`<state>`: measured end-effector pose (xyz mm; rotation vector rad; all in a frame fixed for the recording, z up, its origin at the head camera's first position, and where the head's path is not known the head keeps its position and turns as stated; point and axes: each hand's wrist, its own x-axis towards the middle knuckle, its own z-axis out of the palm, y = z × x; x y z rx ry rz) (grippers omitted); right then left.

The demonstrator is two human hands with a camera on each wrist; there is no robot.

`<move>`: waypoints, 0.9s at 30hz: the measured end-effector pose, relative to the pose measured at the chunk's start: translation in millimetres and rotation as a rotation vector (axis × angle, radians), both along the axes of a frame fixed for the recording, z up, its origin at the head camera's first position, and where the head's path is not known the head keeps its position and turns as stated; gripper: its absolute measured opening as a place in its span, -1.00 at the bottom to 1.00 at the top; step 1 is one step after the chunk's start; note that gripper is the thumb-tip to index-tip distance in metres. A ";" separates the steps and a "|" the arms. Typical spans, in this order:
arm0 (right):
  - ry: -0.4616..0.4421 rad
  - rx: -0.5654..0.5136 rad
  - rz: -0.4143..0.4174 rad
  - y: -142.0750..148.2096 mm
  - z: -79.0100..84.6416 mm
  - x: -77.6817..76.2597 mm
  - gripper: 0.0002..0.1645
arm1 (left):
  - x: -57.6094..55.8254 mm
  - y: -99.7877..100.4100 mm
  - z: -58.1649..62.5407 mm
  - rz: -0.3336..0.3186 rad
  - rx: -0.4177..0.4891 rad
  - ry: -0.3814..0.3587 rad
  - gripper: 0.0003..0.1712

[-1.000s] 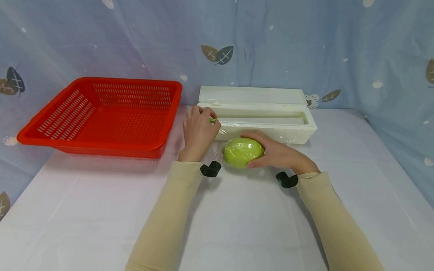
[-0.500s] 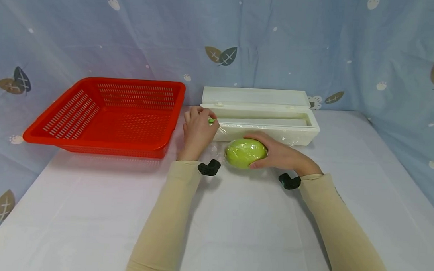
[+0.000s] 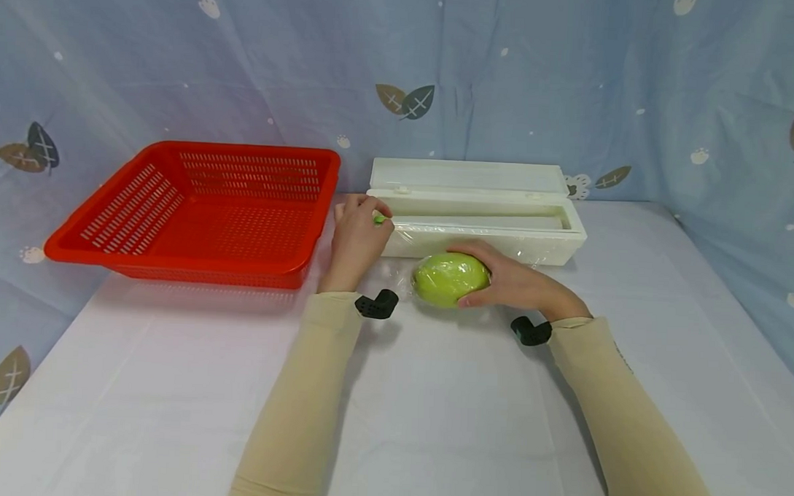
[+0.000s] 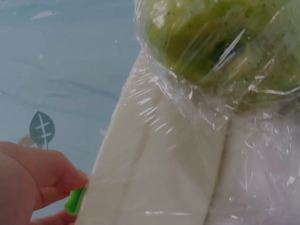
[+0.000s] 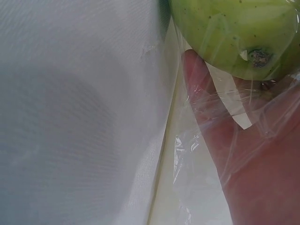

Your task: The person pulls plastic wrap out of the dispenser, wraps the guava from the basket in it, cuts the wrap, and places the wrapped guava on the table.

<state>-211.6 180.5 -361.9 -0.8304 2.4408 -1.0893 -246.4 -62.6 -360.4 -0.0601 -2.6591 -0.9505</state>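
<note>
My right hand (image 3: 494, 277) grips a smooth, speckled green oval fruit (image 3: 450, 280) wrapped in cling film, thumb in front and fingers behind. A brown scar shows on the fruit (image 5: 260, 56) in the right wrist view. At the left end of a white cling film box (image 3: 489, 244), my left hand (image 3: 358, 236) pinches a small green slide cutter (image 4: 75, 200). Clear cling film (image 4: 154, 131) stretches between the box front and the fruit, lying over the box in the left wrist view. The box lid (image 3: 468, 176) stands raised at the back.
A red plastic basket (image 3: 189, 266) with slotted walls stands left of the box, close to my left hand. White cloth (image 3: 444, 403) covers the table. Behind everything hangs a blue curtain (image 3: 279, 61) with leaf prints.
My left hand has shifted slightly left along the box with the green slide cutter. My right hand stays on the fruit. The view has shifted a little.
</note>
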 end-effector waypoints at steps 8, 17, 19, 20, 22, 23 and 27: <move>-0.004 -0.005 -0.012 2.6 -10.7 -5.6 -0.04 | 0.3 -5.3 2.0 -0.019 0.056 0.018 -0.81; 0.002 -0.013 0.002 6.8 -24.3 -15.8 -0.02 | 1.1 -13.6 1.8 -0.046 0.072 0.009 -0.79; -0.008 -0.013 -0.003 5.9 -23.8 -15.3 -0.01 | 2.2 -17.2 2.1 -0.053 0.086 0.004 -0.78; -0.013 -0.013 -0.005 5.5 -23.5 -15.0 -0.01 | 3.2 -18.9 2.3 -0.055 0.087 -0.001 -0.77; -0.020 -0.011 -0.009 4.9 -23.3 -14.9 -0.01 | 6.3 -21.9 3.3 -0.056 0.084 -0.017 -0.77; -0.023 -0.011 -0.012 4.9 -23.2 -14.6 -0.01 | 7.9 -23.1 3.6 -0.058 0.085 -0.029 -0.76; -0.023 -0.012 -0.023 5.5 -23.1 -13.9 0.00 | 10.8 -24.3 4.3 -0.068 0.038 -0.025 -0.74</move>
